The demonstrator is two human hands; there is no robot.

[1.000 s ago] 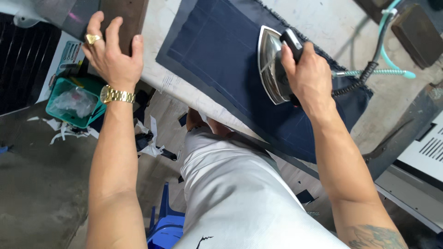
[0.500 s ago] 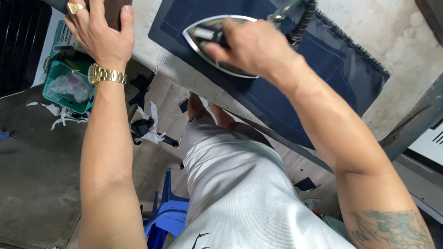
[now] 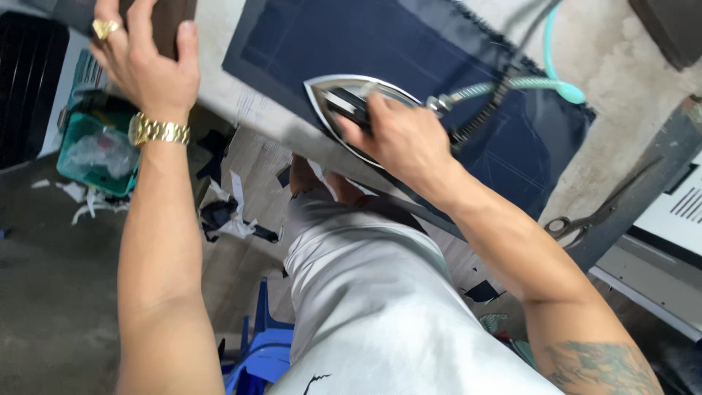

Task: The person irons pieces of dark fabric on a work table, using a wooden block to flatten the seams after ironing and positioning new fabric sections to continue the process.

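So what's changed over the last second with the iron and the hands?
The right hand has slid the iron along the navy cloth, from its far end toward the end nearer the left hand, and turned it so the tip points that way. Nothing was let go or picked up: the right hand keeps its grip on the iron, and the left stays on the dark piece at the table's edge.

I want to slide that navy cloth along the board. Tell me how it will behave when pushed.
The cloth lies flat and thin on the board, so it is probably floppy and would bunch rather than slide as one piece. The iron under the right hand sits on it, likely pinning that end. Its frayed far edge suggests it may shed threads.
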